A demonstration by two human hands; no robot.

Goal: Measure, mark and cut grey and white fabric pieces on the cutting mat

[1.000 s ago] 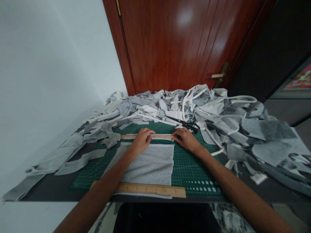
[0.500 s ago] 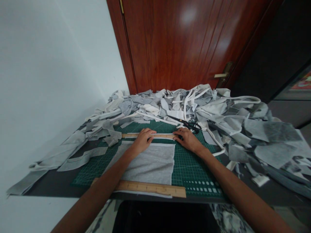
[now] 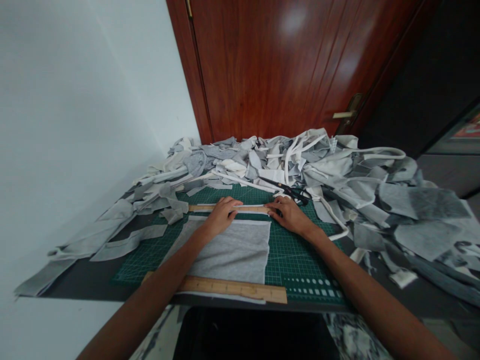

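While the near ruler [image 3: 232, 287] is lying set on the grey cloth [image 3: 240, 245], you're touching the far ruler [image 3: 251, 209] and unfinished-looking white strip [image 3: 253, 213] on the mat [image 3: 292, 255], left hand [image 3: 220, 216] curled, right hand [image 3: 289, 214] loosely parted, grips unclear.

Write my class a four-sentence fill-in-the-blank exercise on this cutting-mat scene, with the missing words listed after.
1. The cutting mat is coloured ____.
2. The right hand is nearer than the left hand to the black ____.
3. Behind the scraps stands a reddish-brown ____.
4. The cloth under the near ruler is coloured ____.

Missing words: green; scissors; door; grey.
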